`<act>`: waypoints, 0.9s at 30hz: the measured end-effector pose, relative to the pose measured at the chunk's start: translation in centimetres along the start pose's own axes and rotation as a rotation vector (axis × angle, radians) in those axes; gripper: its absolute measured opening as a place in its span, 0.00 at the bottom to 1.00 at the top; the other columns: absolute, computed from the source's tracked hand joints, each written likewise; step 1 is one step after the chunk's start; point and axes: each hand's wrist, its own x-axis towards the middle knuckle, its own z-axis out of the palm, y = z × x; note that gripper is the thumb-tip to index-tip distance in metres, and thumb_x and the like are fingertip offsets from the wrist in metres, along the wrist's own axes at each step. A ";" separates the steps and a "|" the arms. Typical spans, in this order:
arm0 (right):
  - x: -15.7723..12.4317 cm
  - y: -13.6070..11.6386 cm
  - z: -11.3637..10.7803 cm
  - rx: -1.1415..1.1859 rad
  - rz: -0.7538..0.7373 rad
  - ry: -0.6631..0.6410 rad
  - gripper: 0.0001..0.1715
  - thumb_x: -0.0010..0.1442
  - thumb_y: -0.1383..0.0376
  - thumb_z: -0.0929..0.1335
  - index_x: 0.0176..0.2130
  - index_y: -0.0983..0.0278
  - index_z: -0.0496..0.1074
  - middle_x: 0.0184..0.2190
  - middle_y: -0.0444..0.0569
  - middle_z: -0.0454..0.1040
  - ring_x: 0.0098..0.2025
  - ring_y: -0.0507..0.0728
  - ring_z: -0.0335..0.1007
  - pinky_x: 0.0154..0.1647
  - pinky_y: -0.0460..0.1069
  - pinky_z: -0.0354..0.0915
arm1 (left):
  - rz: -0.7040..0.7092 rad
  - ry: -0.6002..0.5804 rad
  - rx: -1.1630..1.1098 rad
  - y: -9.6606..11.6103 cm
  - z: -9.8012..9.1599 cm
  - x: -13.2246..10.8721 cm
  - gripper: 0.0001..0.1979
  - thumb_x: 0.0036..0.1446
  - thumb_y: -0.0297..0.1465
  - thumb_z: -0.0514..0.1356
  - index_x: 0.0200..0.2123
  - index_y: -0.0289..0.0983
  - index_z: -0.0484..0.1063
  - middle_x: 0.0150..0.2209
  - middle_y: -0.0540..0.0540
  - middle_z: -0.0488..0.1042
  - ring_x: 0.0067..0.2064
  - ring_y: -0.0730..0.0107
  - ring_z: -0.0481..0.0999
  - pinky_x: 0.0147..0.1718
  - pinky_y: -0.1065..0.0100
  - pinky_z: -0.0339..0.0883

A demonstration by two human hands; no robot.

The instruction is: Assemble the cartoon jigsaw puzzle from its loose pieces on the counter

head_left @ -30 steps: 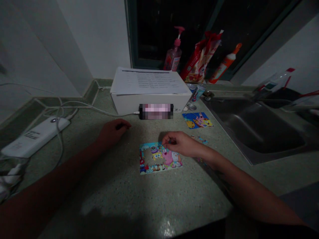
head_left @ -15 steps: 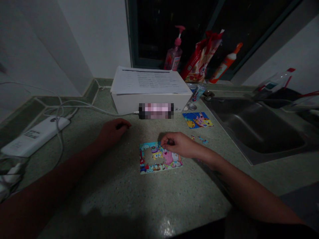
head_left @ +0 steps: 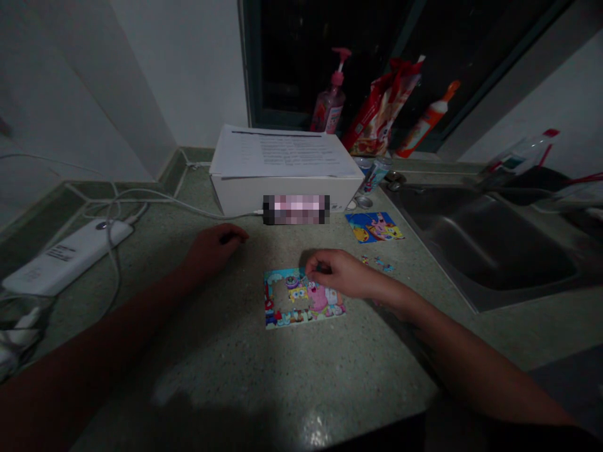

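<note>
A partly assembled cartoon jigsaw puzzle (head_left: 325, 300) lies on the counter, with a gap in its left-middle part where the counter shows through. My right hand (head_left: 336, 271) is over the puzzle's upper right part, thumb and forefinger pinched at a small puzzle piece (head_left: 304, 282) near the top edge. The fingers partly cover that piece. My left hand (head_left: 214, 250) rests on the counter to the upper left of the puzzle, fingers curled together and nothing visible in them. Several loose puzzle pieces (head_left: 384, 264) lie beyond my right wrist.
A blue cartoon picture card (head_left: 375, 227) lies near the sink (head_left: 513, 245). Behind stands a white box (head_left: 240, 193) topped with printed paper (head_left: 287, 154), a blurred-out device leaning on its front. A white power strip (head_left: 68, 254) and cables are at left; bottles and a red bag (head_left: 384, 110) stand by the window.
My right fingertips have shifted very slightly at the puzzle's top edge. My left hand and the puzzle have stayed in place.
</note>
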 end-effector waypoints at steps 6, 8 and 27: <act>-0.2 -0.1 -0.4 0.154 0.014 0.021 0.04 0.66 0.67 0.70 0.40 0.61 0.77 0.35 0.46 0.79 0.36 0.54 0.73 0.38 0.50 0.68 | -0.011 -0.011 -0.015 0.1 -0.1 0.0 0.12 0.57 0.37 0.59 0.37 0.44 0.84 0.41 0.45 0.88 0.45 0.52 0.86 0.53 0.54 0.78; -0.2 -0.3 -0.4 0.189 0.051 0.024 0.03 0.65 0.68 0.70 0.40 0.61 0.76 0.35 0.46 0.79 0.36 0.54 0.73 0.38 0.50 0.68 | -0.014 -0.009 -0.026 0.0 0.0 0.0 0.12 0.57 0.38 0.59 0.37 0.45 0.84 0.40 0.45 0.88 0.45 0.51 0.86 0.52 0.54 0.79; -0.5 -0.7 -0.2 0.311 -0.006 0.099 0.09 0.61 0.70 0.72 0.43 0.61 0.78 0.36 0.44 0.77 0.36 0.53 0.72 0.39 0.50 0.68 | -0.022 -0.017 -0.014 0.0 0.1 0.0 0.13 0.58 0.35 0.59 0.40 0.42 0.85 0.42 0.45 0.88 0.45 0.52 0.86 0.53 0.54 0.78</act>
